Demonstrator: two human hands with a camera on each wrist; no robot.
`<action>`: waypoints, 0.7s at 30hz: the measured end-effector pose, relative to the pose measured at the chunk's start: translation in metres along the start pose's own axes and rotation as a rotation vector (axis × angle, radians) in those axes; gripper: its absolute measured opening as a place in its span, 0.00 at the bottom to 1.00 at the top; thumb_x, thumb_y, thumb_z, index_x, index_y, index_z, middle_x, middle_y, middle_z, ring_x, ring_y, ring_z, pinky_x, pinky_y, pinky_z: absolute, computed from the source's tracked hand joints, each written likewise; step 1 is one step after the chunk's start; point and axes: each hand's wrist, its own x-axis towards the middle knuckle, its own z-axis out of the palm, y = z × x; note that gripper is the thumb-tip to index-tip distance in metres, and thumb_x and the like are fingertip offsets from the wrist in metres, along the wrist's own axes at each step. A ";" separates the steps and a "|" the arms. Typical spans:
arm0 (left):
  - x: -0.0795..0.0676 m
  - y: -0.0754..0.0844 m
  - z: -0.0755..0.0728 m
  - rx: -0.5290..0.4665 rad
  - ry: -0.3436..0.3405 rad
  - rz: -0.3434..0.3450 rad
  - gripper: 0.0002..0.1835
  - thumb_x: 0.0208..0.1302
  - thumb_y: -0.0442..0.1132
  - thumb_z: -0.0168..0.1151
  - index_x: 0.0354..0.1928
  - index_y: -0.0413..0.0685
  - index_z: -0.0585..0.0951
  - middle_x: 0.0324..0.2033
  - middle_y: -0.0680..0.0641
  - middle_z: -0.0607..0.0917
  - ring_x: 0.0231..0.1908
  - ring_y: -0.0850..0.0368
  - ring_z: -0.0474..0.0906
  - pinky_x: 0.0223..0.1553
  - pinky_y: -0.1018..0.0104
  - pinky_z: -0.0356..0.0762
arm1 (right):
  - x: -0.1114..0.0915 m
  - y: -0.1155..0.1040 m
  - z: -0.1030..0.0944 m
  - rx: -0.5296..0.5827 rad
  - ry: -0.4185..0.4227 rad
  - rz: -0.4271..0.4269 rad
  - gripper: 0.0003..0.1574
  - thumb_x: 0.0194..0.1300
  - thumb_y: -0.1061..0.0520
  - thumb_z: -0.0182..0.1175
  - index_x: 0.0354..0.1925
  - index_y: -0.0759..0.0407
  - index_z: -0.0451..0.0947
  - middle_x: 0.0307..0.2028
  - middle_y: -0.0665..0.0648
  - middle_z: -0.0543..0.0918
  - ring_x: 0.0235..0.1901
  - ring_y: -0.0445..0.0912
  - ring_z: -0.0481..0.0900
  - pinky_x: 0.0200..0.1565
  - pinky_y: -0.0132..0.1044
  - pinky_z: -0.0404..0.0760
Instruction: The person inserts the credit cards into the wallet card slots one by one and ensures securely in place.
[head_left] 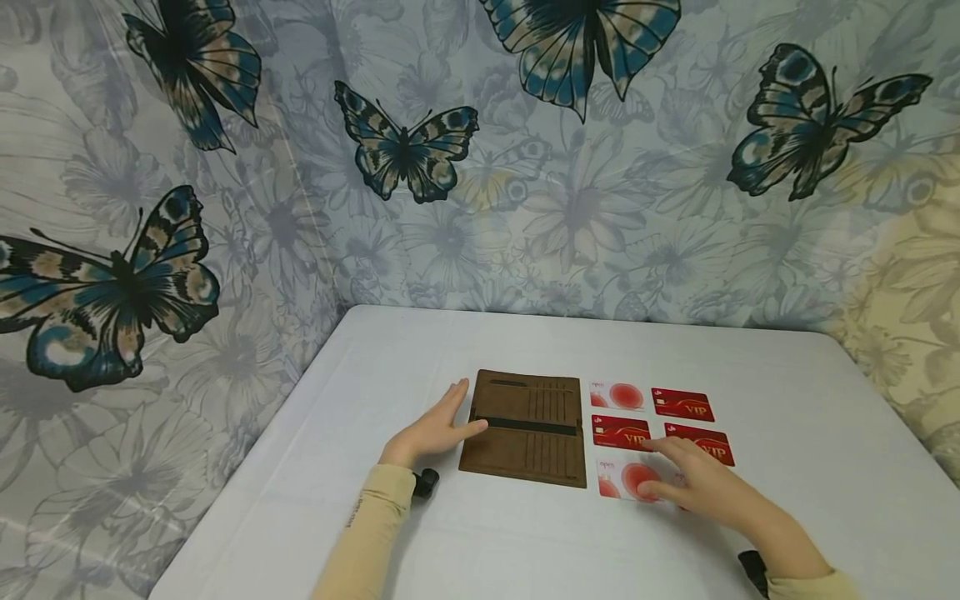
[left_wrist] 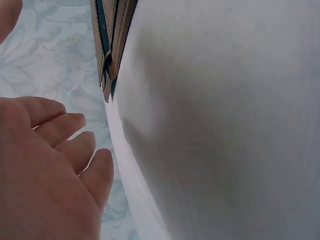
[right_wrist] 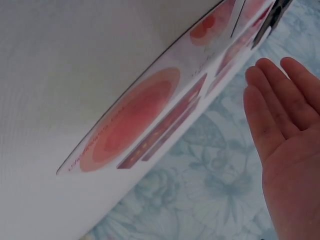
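Observation:
A brown wallet (head_left: 525, 454) lies opened flat on the white table, its card slots and a dark middle band showing. My left hand (head_left: 431, 432) is at its left edge, fingers extended, the thumb by the edge; whether it touches cannot be told. In the left wrist view the fingers (left_wrist: 75, 145) hold nothing. To the wallet's right, several cards lie in two columns, among them a red VIP card (head_left: 621, 432) and a white card with pink circles (head_left: 615, 479). My right hand (head_left: 705, 487) is over the lower cards, partly covering them. The right wrist view shows its fingers empty.
The white table (head_left: 420, 350) runs back to a wall hung with butterfly-patterned cloth (head_left: 585, 200). Another red VIP card (head_left: 682, 405) and a white card (head_left: 617, 395) lie in the back row. A dark band (head_left: 426, 483) is on the left wrist.

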 end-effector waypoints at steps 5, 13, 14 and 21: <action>0.002 -0.002 0.003 0.005 -0.024 -0.011 0.50 0.62 0.64 0.51 0.72 0.43 0.40 0.71 0.42 0.42 0.69 0.49 0.34 0.66 0.49 0.41 | 0.003 0.000 0.005 0.013 -0.001 -0.023 0.45 0.45 0.35 0.69 0.53 0.63 0.74 0.49 0.63 0.76 0.52 0.62 0.70 0.49 0.60 0.71; 0.002 -0.003 0.006 0.020 -0.085 -0.053 0.50 0.61 0.64 0.52 0.73 0.45 0.42 0.71 0.44 0.42 0.69 0.52 0.34 0.66 0.51 0.42 | 0.004 0.003 0.011 0.015 0.002 -0.026 0.46 0.43 0.38 0.71 0.53 0.67 0.74 0.48 0.63 0.77 0.50 0.59 0.72 0.49 0.57 0.73; 0.002 -0.003 0.006 0.026 -0.092 -0.052 0.49 0.61 0.64 0.52 0.73 0.45 0.42 0.71 0.45 0.42 0.69 0.52 0.34 0.66 0.51 0.41 | 0.004 0.003 0.011 0.021 0.001 -0.025 0.46 0.42 0.39 0.72 0.53 0.67 0.74 0.48 0.62 0.77 0.49 0.59 0.73 0.49 0.57 0.73; 0.002 -0.005 0.007 0.044 -0.122 -0.047 0.49 0.62 0.62 0.53 0.73 0.44 0.43 0.71 0.45 0.42 0.69 0.52 0.33 0.66 0.49 0.42 | 0.004 0.005 0.011 0.043 -0.006 -0.019 0.46 0.40 0.40 0.73 0.51 0.68 0.75 0.46 0.60 0.78 0.47 0.56 0.74 0.48 0.54 0.75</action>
